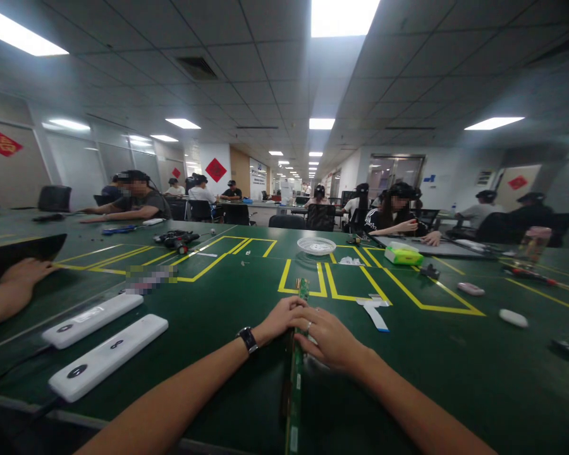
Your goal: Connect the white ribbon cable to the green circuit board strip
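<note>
A long, narrow green circuit board (295,385) runs away from me along the green table, its far end showing past my fingers. My left hand (282,319), with a watch at the wrist, is closed at the board's upper part from the left side. From the right, my right hand (329,338), a ring on one finger, grips the same stretch, its fingers meeting those of my left hand. The fingertips are partly hidden where the hands meet. Just right of the board lies a white flat ribbon cable (375,316).
Two white power strips (109,357) lie at the left, near another person's hand (26,275) and a dark panel. Beyond the board stands a white basket (316,245). A green pack (403,254) and a white mouse-like object (513,318) are at right. Yellow tape marks the table (246,404).
</note>
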